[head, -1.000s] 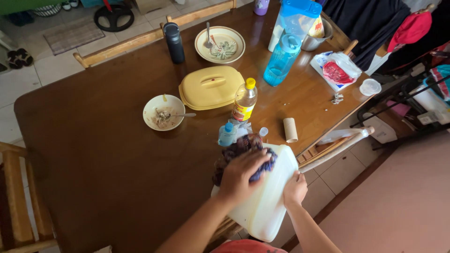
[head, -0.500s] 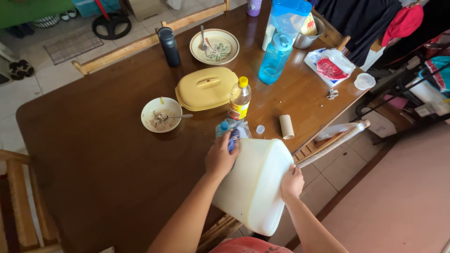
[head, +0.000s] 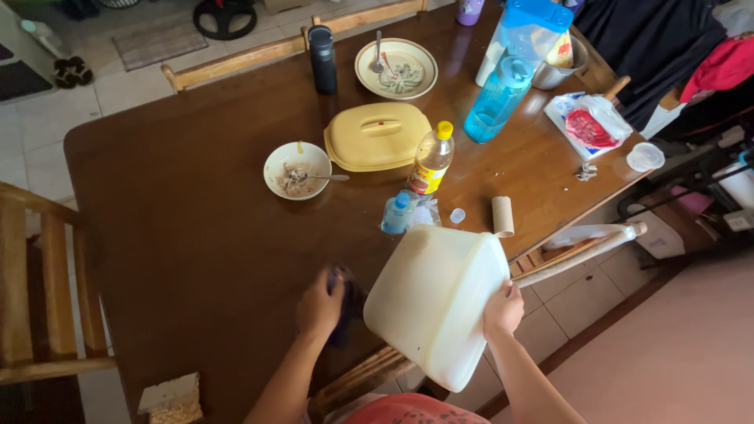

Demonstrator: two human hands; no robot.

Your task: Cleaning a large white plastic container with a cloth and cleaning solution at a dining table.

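Both hands are at the table's [head: 181,259] near edge: the left hand [head: 320,305] presses a dark cloth [head: 345,308] flat on the wood, the right hand [head: 503,310] grips one tilted cream tub [head: 434,302]. Two bowls sit beyond.

Both forearms are bare, with no sleeves on them. The left hand [head: 318,305] and right hand [head: 503,309] wear no gloves. A coral-red garment [head: 412,410] covers the body.
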